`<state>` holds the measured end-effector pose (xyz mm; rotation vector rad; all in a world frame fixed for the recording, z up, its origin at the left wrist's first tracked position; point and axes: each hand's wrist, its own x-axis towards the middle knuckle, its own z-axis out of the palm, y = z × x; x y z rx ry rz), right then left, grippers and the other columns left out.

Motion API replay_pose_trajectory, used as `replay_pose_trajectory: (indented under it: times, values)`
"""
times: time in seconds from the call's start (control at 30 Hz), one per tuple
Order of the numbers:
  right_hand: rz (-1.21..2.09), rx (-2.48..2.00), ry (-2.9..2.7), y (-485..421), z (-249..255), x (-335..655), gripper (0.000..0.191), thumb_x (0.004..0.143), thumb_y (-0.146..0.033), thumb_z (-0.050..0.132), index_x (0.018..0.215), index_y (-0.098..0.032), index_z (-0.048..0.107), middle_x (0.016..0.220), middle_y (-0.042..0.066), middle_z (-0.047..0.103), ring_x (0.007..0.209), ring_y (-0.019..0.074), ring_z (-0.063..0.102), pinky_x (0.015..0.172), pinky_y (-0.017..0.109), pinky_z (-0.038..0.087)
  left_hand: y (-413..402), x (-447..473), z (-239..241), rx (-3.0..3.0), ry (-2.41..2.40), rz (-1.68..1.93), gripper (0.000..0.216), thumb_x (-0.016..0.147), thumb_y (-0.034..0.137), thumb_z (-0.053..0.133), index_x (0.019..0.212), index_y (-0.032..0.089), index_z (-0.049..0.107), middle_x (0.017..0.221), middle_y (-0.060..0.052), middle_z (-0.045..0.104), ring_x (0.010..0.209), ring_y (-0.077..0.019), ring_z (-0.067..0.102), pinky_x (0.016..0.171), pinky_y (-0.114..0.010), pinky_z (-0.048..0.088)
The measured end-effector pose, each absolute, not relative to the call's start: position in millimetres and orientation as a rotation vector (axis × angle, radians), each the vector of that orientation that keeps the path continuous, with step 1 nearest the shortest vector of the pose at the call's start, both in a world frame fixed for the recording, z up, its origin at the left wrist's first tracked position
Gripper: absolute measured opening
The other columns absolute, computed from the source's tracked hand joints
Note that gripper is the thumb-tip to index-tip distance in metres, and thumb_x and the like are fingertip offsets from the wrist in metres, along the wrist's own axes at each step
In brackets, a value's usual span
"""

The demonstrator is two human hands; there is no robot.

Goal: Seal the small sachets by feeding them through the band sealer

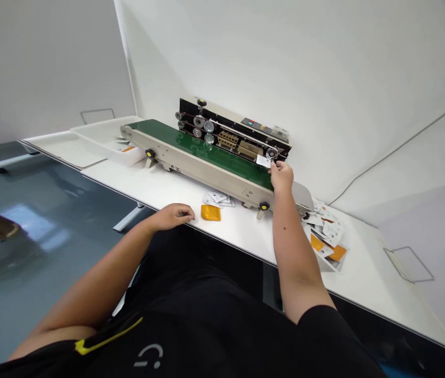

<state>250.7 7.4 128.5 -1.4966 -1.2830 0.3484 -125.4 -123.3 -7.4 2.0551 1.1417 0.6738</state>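
Note:
My right hand [282, 175] reaches over the green conveyor belt [159, 131] of a band sealing machine [234, 137]. Its fingers pinch a small white packet [263, 161] by one end, at the right end of the sealing head beside a metal wheel. Near the front edge of the table my left hand [176, 215] rests with loosely curled fingers, a gap between thumb and forefinger and nothing in it. Just right of it lies an orange packet [210, 212], apart from the fingers. Several white packets [219, 198] lie behind that one, against the conveyor's base.
To the right, a bin [330, 265] overflows with white and orange packets [328, 231]. A white tray [116, 152] holds a few packets under the conveyor's left end. A cable [358, 176] runs down the wall. Metal handles [411, 262] stick out at the table's right end.

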Motion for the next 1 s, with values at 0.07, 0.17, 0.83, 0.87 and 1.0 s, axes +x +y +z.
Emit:
replay_pose_trajectory:
  times: [0.07, 0.17, 0.83, 0.87, 1.0]
  values:
    - [0.131, -1.424, -1.299, -18, 117, 234, 0.029, 0.102, -0.032, 0.055, 0.122, -0.017, 0.07, 0.094, 0.007, 0.075, 0.087, 0.0172, 0.068, 0.084, 0.03, 0.056, -123, -126, -9, 2.076, 1.141, 0.677, 0.041, 0.095, 0.058, 0.059, 0.095, 0.021, 0.076, 0.1, -0.006, 0.079, 0.093, -0.0198, 0.071, 0.086, -0.027, 0.054]
    - [0.115, -1.176, -1.587, -62, 79, 196, 0.034, 0.106, -0.034, 0.046, 0.12, -0.018, 0.072, 0.114, 0.011, 0.076, 0.103, 0.0213, 0.07, 0.097, 0.035, 0.056, -123, -126, -11, 2.095, 1.13, 0.684, 0.041, 0.096, 0.058, 0.06, 0.096, 0.021, 0.076, 0.1, -0.006, 0.079, 0.093, -0.0195, 0.072, 0.086, -0.027, 0.054]
    - [0.685, -0.544, -2.239, -143, -23, 145, 0.037, 0.107, -0.025, 0.049, 0.132, -0.03, 0.076, 0.136, 0.003, 0.075, 0.129, 0.0249, 0.069, 0.118, 0.044, 0.053, -123, -123, -14, 2.065, 1.096, 0.74, 0.033, 0.094, 0.05, 0.065, 0.099, 0.019, 0.076, 0.098, -0.006, 0.078, 0.091, -0.0191, 0.071, 0.086, -0.028, 0.054]
    - [0.748, -0.626, -2.105, -143, -23, 147, 0.033, 0.106, -0.029, 0.051, 0.126, -0.03, 0.078, 0.131, 0.004, 0.077, 0.124, 0.0255, 0.072, 0.114, 0.044, 0.055, -123, -123, -14, 2.073, 1.106, 0.741, 0.033, 0.094, 0.049, 0.064, 0.099, 0.019, 0.076, 0.099, -0.006, 0.078, 0.092, -0.0193, 0.072, 0.087, -0.028, 0.054]
    - [0.878, -0.985, -1.562, -131, -32, 152, 0.032, 0.101, -0.045, 0.059, 0.11, -0.021, 0.078, 0.115, 0.01, 0.08, 0.111, 0.0278, 0.075, 0.102, 0.045, 0.06, -120, -123, -17, 2.099, 1.127, 0.735, 0.033, 0.093, 0.048, 0.063, 0.102, 0.019, 0.076, 0.1, -0.006, 0.079, 0.093, -0.0198, 0.072, 0.087, -0.029, 0.054]
